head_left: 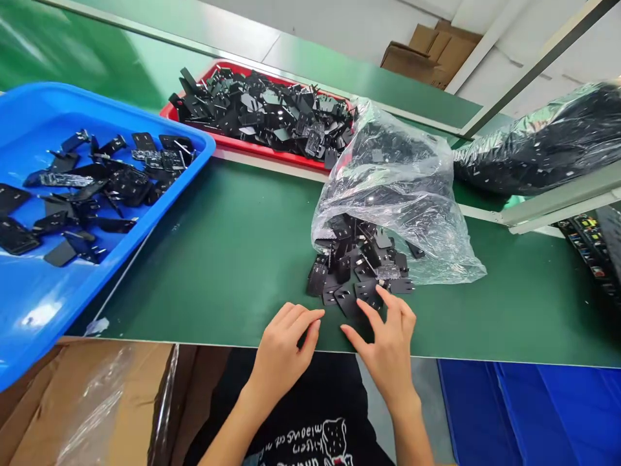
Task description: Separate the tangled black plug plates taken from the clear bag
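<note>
My left hand (287,343) hovers over the front of the green table, its fingers curled and the thumb near the index finger; no part shows in it. My right hand (385,340) is open, thumb and fingers spread, with its fingertips at the near edge of a pile of flat black pieces with small metal prongs (352,265). Whether the fingertips touch a piece is hard to tell. The pile spills from the mouth of a clear plastic bag (398,188), which holds more black pieces behind.
A blue tray (194,165) with similar black parts stands at the left. Behind lies a red tray (276,153) heaped with them. A metal frame (557,200) and a wrapped black bundle (538,152) are at the right. Cardboard (130,395) and blue bins (524,408) sit below the table edge.
</note>
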`<action>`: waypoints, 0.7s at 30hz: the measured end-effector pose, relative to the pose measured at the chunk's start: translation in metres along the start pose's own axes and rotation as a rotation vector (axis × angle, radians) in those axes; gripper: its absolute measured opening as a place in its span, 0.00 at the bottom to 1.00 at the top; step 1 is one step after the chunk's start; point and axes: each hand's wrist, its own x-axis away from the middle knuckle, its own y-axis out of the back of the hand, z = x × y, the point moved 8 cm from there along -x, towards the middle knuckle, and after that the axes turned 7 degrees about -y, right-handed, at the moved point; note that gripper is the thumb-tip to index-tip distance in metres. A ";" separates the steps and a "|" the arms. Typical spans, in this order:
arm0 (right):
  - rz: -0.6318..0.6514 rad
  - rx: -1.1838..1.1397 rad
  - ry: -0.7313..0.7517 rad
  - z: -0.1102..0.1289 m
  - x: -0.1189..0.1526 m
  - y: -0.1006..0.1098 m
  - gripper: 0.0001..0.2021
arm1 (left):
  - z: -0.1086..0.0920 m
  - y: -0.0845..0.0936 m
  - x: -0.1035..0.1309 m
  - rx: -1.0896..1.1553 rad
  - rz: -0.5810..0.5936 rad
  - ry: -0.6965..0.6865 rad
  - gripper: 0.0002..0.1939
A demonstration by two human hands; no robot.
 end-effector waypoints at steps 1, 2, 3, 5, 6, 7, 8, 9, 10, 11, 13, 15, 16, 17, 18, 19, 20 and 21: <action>-0.005 0.012 0.012 0.004 -0.004 -0.003 0.14 | 0.002 -0.001 0.000 0.020 0.006 0.011 0.11; -0.016 0.018 0.030 0.008 -0.008 -0.005 0.12 | 0.005 -0.002 -0.001 0.058 0.026 0.043 0.12; -0.041 0.014 0.052 0.012 -0.012 -0.005 0.09 | 0.009 -0.002 -0.002 0.114 0.059 0.093 0.12; -0.120 -0.021 0.095 0.022 -0.017 0.001 0.05 | 0.017 -0.001 -0.004 0.258 0.137 0.203 0.15; -0.163 -0.046 0.117 0.028 -0.018 0.005 0.04 | 0.020 -0.002 -0.004 0.343 0.175 0.255 0.16; -0.202 -0.069 0.142 0.036 -0.017 0.008 0.04 | 0.022 -0.002 -0.004 0.435 0.200 0.300 0.18; -0.234 -0.088 0.169 0.045 -0.015 0.011 0.04 | 0.025 -0.004 -0.003 0.533 0.216 0.344 0.20; -0.251 -0.101 0.203 0.055 -0.013 0.011 0.05 | 0.027 -0.007 -0.003 0.629 0.221 0.389 0.22; -0.254 -0.112 0.241 0.066 -0.011 0.010 0.05 | 0.030 -0.010 -0.002 0.715 0.217 0.434 0.23; -0.248 -0.121 0.278 0.075 -0.008 0.007 0.05 | 0.033 -0.013 -0.002 0.781 0.205 0.474 0.23; -0.206 -0.155 0.344 0.088 -0.006 0.002 0.05 | 0.039 -0.016 -0.003 0.850 0.155 0.528 0.21; -0.130 -0.261 0.392 0.090 -0.006 -0.001 0.07 | 0.042 -0.017 -0.006 0.908 0.108 0.565 0.17; -0.093 -0.341 0.401 0.087 -0.007 0.000 0.07 | 0.042 -0.017 -0.007 0.965 0.097 0.582 0.15; -0.067 -0.430 0.397 0.080 -0.010 0.003 0.08 | 0.041 -0.018 -0.008 1.037 0.091 0.601 0.13; -0.062 -0.510 0.377 0.072 -0.013 0.007 0.09 | 0.041 -0.019 -0.008 1.113 0.087 0.623 0.12; -0.074 -0.557 0.340 0.063 -0.017 0.011 0.09 | 0.040 -0.020 -0.009 1.181 0.078 0.643 0.11; -0.091 -0.564 0.295 0.053 -0.022 0.014 0.10 | 0.041 -0.020 -0.009 1.232 0.064 0.661 0.10; -0.093 -0.533 0.256 0.045 -0.026 0.014 0.10 | 0.042 -0.020 -0.010 1.264 0.047 0.679 0.10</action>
